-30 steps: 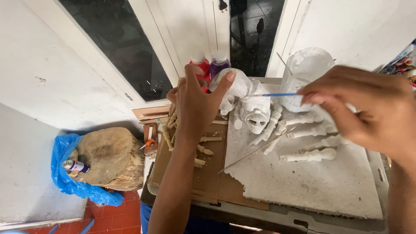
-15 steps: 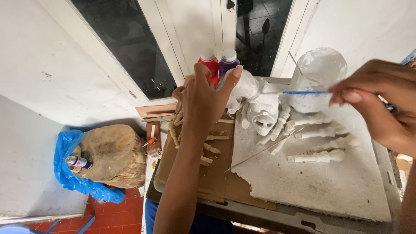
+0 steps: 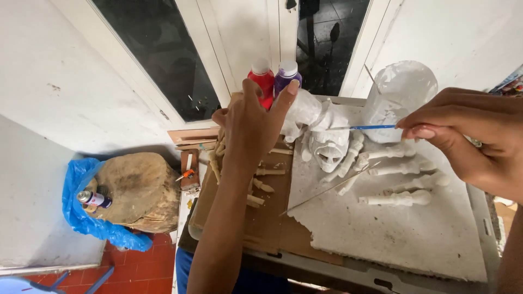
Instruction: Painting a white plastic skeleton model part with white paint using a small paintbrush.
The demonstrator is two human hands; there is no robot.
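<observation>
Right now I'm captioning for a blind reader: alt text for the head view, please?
A person's right hand holds a thin blue-handled brush to a white-coated carved figure, which the left hand steadies. White carved pieces lie on a white board; red and purple paint bottles stand behind.

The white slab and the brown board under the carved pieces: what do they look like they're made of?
White slab: likely foam board coated in white paint or plaster; matte, with a ragged, crumbled front edge. Brown board: looks like cardboard; flat, dull brown, slightly bent at its near edge. Neither can be confirmed from this view.
</observation>
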